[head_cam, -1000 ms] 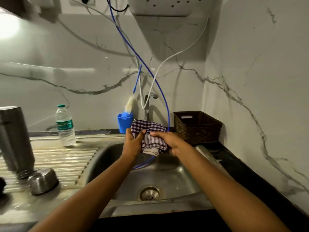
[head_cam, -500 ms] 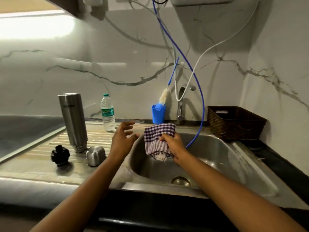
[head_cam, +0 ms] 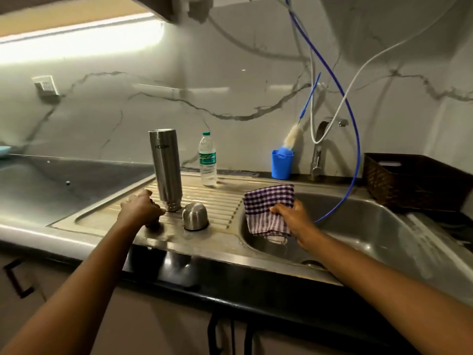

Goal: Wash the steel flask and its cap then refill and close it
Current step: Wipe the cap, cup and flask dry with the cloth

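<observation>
The steel flask [head_cam: 166, 170] stands upside down on the ribbed drainboard [head_cam: 220, 198]. Its domed steel cap [head_cam: 195, 216] sits mouth-down just to the right of it. My left hand [head_cam: 142, 208] is curled down over the small black stopper to the left of the flask's base, and the stopper is almost wholly hidden under it. My right hand [head_cam: 294, 219] holds a purple-and-white checked cloth [head_cam: 267, 206] over the left rim of the sink basin [head_cam: 371, 226].
A plastic water bottle [head_cam: 207, 160] stands behind the flask. A blue cup [head_cam: 281, 163] with a bottle brush [head_cam: 291, 137], the tap [head_cam: 318, 152] and a blue hose [head_cam: 354, 160] are at the back. A dark woven basket [head_cam: 414, 180] sits right of the sink.
My left hand let go of the cloth, moved left across the drainboard and came down on the black stopper. My right hand still holds the cloth. The view turned left.
</observation>
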`<state>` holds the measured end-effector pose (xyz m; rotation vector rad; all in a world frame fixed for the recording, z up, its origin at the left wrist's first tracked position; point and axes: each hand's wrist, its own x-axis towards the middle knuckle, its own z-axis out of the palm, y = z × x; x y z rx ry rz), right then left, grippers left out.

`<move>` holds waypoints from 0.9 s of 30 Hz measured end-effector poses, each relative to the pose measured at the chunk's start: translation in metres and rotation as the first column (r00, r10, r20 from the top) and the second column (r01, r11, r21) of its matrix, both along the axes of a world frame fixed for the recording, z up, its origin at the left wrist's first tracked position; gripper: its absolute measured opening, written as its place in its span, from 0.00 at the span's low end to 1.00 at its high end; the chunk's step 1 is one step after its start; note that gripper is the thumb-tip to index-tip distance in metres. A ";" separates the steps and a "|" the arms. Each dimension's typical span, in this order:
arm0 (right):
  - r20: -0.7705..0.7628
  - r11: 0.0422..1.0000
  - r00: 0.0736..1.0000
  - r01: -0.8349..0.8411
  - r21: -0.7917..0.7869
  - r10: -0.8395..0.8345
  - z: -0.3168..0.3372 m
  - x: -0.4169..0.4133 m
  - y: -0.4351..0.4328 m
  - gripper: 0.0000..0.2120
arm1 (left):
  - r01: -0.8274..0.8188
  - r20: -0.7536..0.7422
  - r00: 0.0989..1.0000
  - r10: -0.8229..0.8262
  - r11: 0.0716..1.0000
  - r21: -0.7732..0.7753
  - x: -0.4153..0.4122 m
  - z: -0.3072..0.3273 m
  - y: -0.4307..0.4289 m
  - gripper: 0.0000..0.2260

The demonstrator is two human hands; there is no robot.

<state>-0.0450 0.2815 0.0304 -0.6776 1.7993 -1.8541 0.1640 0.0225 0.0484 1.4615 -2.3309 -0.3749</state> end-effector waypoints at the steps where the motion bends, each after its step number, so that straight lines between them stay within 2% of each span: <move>1: 0.001 1.000 1.000 -0.001 0.007 0.001 0.000 0.000 0.000 0.14 | 0.020 0.002 1.000 -0.020 1.000 -0.001 0.000 -0.002 -0.004 0.26; 5: 0.001 1.000 1.000 0.004 0.024 -0.004 -0.001 -0.002 -0.001 0.18 | 0.022 -0.077 0.997 -0.021 0.999 0.023 0.005 -0.003 -0.008 0.19; 8: -0.004 1.000 1.000 0.010 0.019 -0.010 0.002 -0.005 0.001 0.17 | 0.024 -0.236 0.971 -0.041 0.997 -0.076 0.011 0.014 0.014 0.20; 10: -0.002 0.999 0.999 0.036 0.017 -0.036 0.004 -0.009 0.002 0.17 | 0.095 -0.382 0.913 -0.141 0.986 -0.138 0.009 0.026 0.043 0.20; 12: 0.000 0.997 0.997 0.074 0.003 -0.074 0.008 -0.016 0.004 0.18 | 0.284 -0.522 0.799 -0.298 0.953 -0.110 -0.005 0.032 0.077 0.20; 14: 0.005 0.994 0.994 0.109 -0.019 -0.109 0.013 -0.024 0.008 0.18 | 0.495 -0.632 0.675 -0.381 0.869 0.005 -0.031 0.031 0.106 0.18; 18: -0.070 0.973 0.971 0.229 -0.008 -0.229 0.023 -0.044 0.019 0.18 | 0.687 -0.729 0.565 -0.385 0.709 0.158 -0.104 0.023 0.143 0.17; 20: -0.170 0.940 0.927 0.342 0.008 -0.335 0.026 -0.061 0.028 0.19 | 0.764 -0.826 0.489 -0.281 0.594 0.250 -0.138 0.025 0.153 0.19; 22: -0.252 0.892 0.866 0.452 0.027 -0.431 0.029 -0.079 0.042 0.19 | 0.842 -0.892 0.422 -0.163 0.435 0.319 -0.170 0.024 0.155 0.20; 23: -0.278 0.870 0.843 0.491 0.044 -0.461 0.029 -0.088 0.051 0.19 | 0.843 -0.867 0.453 -0.207 0.417 0.340 -0.184 0.019 0.154 0.17; 24: -0.294 0.853 0.826 0.518 0.062 -0.481 0.027 -0.097 0.060 0.18 | 0.799 -0.744 0.553 -0.375 0.493 0.345 -0.197 0.013 0.151 0.14; 25: -0.303 0.841 0.816 0.536 0.077 -0.492 0.024 -0.103 0.067 0.18 | 0.728 -0.466 0.677 -0.570 0.614 0.306 -0.205 0.003 0.149 0.13; 26: -0.309 0.829 0.807 0.552 0.090 -0.503 0.019 -0.111 0.074 0.17 | 0.659 -0.146 0.751 -0.643 0.723 0.206 -0.212 -0.009 0.149 0.13; 27: -0.309 0.819 0.802 0.564 0.108 -0.511 0.013 -0.116 0.079 0.17 | 0.629 0.027 0.770 -0.638 0.765 0.142 -0.214 -0.017 0.152 0.14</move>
